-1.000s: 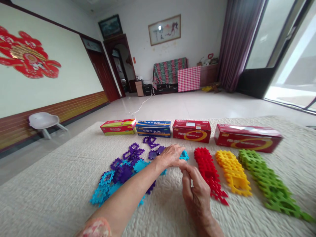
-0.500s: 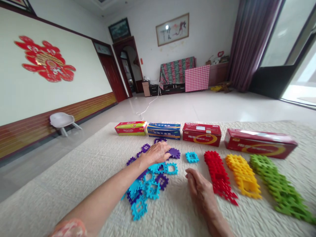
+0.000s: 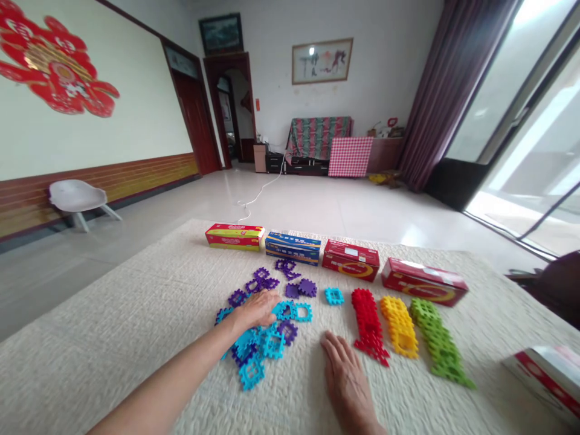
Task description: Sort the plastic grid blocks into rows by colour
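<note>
My left hand point(image 3: 259, 309) reaches into a mixed heap of light blue pieces point(image 3: 252, 371) and purple pieces point(image 3: 287, 332), toothed plastic interlocking squares. Its fingers bend down beside a light blue piece; their tips are partly hidden, so a grip does not show. My right hand point(image 3: 347, 374) lies flat on the quilted mat, fingers stretched out, holding nothing. Beyond it lies a single light blue window-like square point(image 3: 334, 296). Overlapping rows of red pieces point(image 3: 366, 320), yellow pieces point(image 3: 399, 326) and green pieces point(image 3: 438, 341) run to the right. Two solid purple squares point(image 3: 307, 287) overlap beyond my left hand.
Along the mat's far side stand a red-and-yellow box point(image 3: 234, 237), a blue box point(image 3: 292, 248) and two red boxes point(image 3: 350, 260). Another box point(image 3: 550, 380) sits at the lower right. A white chair point(image 3: 78, 196) stands on the floor at left.
My left hand has drawn back from the far purple pieces toward the light blue ones. My right hand has flattened onto the mat. The camera view has shifted, bringing in the lower-right box.
</note>
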A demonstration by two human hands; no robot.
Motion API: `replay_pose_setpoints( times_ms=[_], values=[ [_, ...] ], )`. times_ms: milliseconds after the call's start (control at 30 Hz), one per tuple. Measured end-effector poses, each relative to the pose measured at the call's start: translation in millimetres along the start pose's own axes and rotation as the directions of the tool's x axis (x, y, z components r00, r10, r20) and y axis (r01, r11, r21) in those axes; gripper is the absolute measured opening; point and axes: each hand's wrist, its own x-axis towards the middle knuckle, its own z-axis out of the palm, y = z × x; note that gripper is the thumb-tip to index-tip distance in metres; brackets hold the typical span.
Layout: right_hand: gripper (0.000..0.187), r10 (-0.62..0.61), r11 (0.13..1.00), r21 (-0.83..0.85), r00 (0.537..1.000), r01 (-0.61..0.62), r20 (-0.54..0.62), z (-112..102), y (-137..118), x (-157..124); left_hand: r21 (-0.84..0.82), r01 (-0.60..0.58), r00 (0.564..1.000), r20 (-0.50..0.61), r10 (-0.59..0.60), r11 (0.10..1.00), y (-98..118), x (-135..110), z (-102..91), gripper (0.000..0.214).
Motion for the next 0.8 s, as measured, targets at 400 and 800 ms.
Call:
replay_pose_setpoints(
  times_ms=[400,800],
  values=[
    [0.049,0.137,0.989,-0.065,0.991,-0.136,0.006,-2.3,-13.5,-9.7,-0.039,0.008,0.999,-0.036,-0.01,0.999,-3.4,2.0,3.9,0.026],
    [0.045,0.088,0.992,-0.082,0.993,-0.094,-0.078,2.6,-9.0,-11.6,-0.17,0.022,0.973,-0.224,-0.06,0.985,-2.2,-6.2,-22.4,0.034]
  ],
)
